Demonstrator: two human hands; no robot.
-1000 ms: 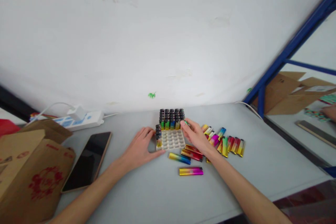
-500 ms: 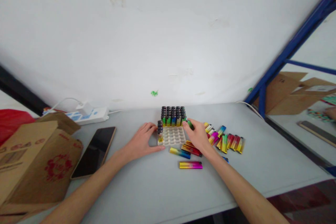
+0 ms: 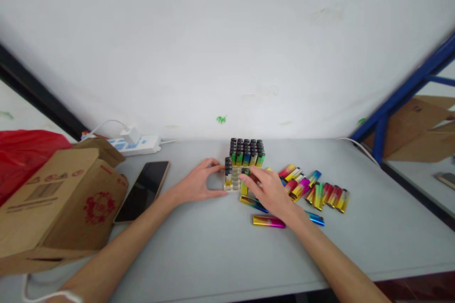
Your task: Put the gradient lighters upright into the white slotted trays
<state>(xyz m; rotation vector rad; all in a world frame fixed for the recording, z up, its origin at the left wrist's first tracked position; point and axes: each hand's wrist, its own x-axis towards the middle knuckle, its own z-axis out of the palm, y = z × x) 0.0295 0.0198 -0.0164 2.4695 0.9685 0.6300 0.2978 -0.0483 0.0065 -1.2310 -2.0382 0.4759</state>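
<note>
A white tray with round holes (image 3: 235, 184) lies on the grey table. Several lighters with black tops (image 3: 247, 157) stand upright in its back rows, and a column of them (image 3: 228, 177) stands along its left side. My left hand (image 3: 201, 182) rests at the tray's left edge, thumb and fingers apart. Between the fingers of my right hand (image 3: 268, 187) is an upright green-yellow lighter (image 3: 244, 184), over the tray's front part. Loose coloured lighters (image 3: 318, 195) lie to the right, and a yellow-pink lighter (image 3: 269, 221) lies in front.
A phone (image 3: 142, 191) and a cardboard box (image 3: 71, 203) are on the left, with a red bag (image 3: 31, 151) behind the box. A power strip (image 3: 147, 144) lies by the wall. Blue shelf frame (image 3: 408, 94) and another carton (image 3: 414, 128) stand at right.
My right hand has moved from the tray's right side to over its front part, bringing the green-yellow lighter upright. The view has shifted, and my left hand stays beside the tray.
</note>
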